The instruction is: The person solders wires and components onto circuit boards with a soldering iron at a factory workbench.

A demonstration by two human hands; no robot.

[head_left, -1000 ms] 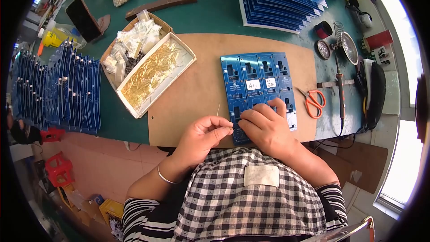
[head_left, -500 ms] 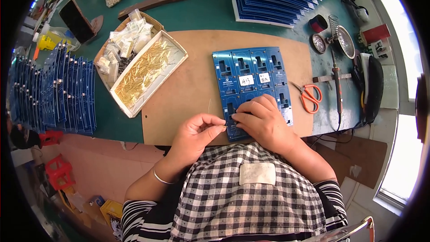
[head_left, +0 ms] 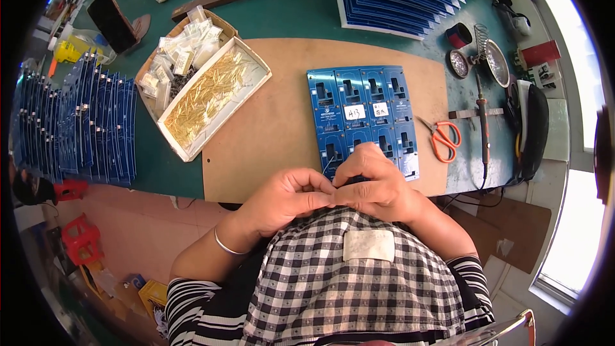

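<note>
My left hand [head_left: 286, 200] and my right hand [head_left: 375, 187] meet at the near edge of a blue circuit board panel [head_left: 330, 118], thumbs and fingertips pinched together. A thin pale wire [head_left: 329, 161] rises from between them over the panel's near left part. My fingers hide most of it, and whatever else the right hand pinches cannot be made out. The panel lies flat on a brown board [head_left: 269, 128], two white handwritten labels on it. Left of it stands a white box [head_left: 257, 83] of loose gold-coloured pins.
Orange-handled scissors [head_left: 443, 141] lie right of the panel, with a soldering iron [head_left: 483, 125] beyond. Stacked blue boards [head_left: 397, 0] stand at the back, and more boards [head_left: 77, 128] at the left. A tray [head_left: 151, 72] of small bags adjoins the pin box; a phone [head_left: 112, 20] leans behind.
My right hand has drawn back off the panel toward me, and my left hand has moved right and nearer me to meet it. The thin wire has shifted right over the panel.
</note>
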